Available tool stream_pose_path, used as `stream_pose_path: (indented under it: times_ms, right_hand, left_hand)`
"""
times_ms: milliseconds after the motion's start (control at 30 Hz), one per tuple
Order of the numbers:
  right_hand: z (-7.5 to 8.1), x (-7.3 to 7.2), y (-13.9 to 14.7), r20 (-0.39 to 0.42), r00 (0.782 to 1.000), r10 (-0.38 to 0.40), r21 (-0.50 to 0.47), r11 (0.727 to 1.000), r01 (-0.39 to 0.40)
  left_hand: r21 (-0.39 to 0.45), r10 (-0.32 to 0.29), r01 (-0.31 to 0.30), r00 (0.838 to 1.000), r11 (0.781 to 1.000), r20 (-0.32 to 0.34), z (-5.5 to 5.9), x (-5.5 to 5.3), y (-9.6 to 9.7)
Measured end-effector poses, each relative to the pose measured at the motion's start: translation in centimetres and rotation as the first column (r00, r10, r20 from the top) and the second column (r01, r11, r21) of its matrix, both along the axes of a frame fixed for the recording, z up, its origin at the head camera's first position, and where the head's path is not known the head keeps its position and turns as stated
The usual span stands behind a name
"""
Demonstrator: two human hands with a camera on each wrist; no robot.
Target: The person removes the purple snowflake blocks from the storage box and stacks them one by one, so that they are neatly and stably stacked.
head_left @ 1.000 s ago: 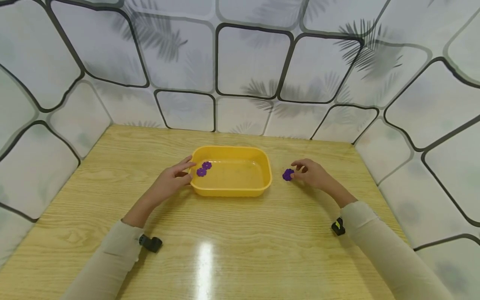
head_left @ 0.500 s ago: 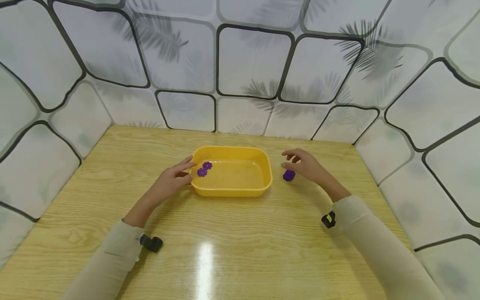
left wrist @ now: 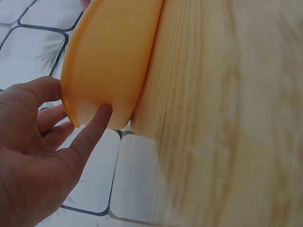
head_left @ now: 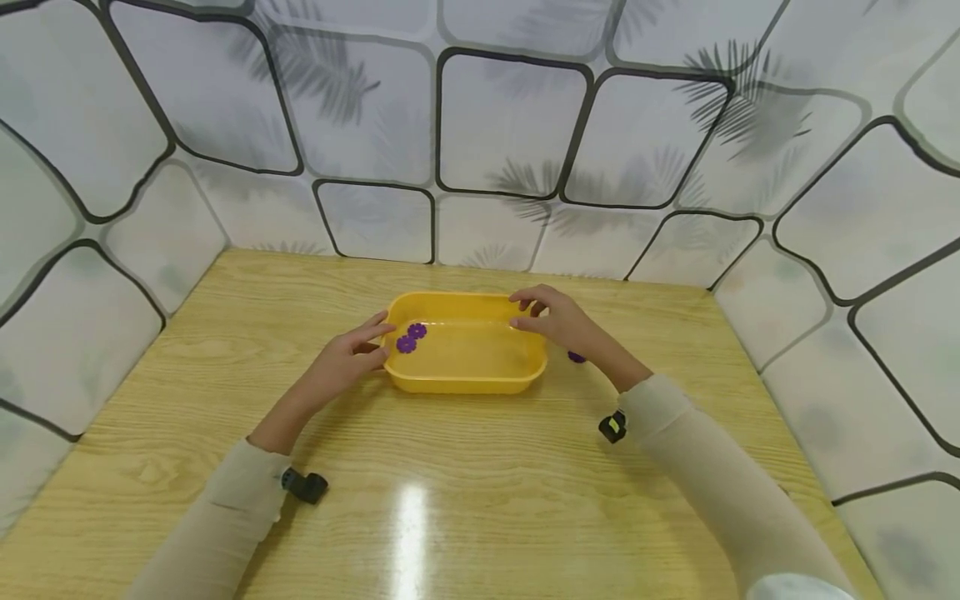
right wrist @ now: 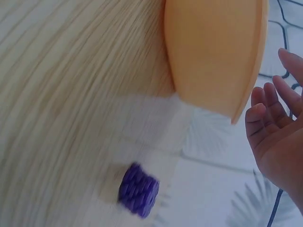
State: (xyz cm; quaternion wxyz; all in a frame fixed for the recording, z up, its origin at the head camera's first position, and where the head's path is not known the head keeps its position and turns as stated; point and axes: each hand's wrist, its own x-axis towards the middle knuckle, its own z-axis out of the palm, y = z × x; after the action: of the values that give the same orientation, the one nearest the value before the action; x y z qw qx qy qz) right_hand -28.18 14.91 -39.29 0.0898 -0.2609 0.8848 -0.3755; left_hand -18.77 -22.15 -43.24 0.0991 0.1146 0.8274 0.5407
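A yellow plastic basin (head_left: 465, 386) stands on the table, with two purple flower-shaped pieces (head_left: 406, 344) lying flat at its left end. My left hand (head_left: 341, 362) holds the basin's left end; in the left wrist view its thumb (left wrist: 102, 116) presses the outer wall while other fingers reach over the rim. Over the basin's right rim hovers my right hand (head_left: 562, 321), thumb and fingers apart, nothing showing between them. Right of the basin, a small stack of purple flower pieces (right wrist: 138, 190) rests on the table, mostly hidden by my right wrist in the head view.
The wood-grain table (head_left: 480, 467) reaches back to a patterned wall covering (head_left: 502, 125), which also encloses both sides. Small black cameras are strapped to the left wrist (head_left: 303, 486) and right wrist (head_left: 612, 426).
My right hand has lifted from the purple stack and moved left to above the basin's right rim. The left hand and the basin stay in place.
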Motion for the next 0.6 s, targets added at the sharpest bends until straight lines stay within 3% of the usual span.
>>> stream_pose_path:
  times_ms: [267,600]
  right_hand:
    - [0.2,0.3,-4.8,0.010,0.996,0.090,-0.020,0.996,-0.090]
    - [-1.0,0.7,-10.5,0.028,0.980,0.197,0.059,0.978,-0.198]
  left_hand:
    - [-0.002,-0.011,0.011,1.000,1.000,-0.011,-0.1,-0.1,0.0]
    - [0.059,-0.014,0.013,1.000,0.998,0.017,-0.2,0.0,-0.1]
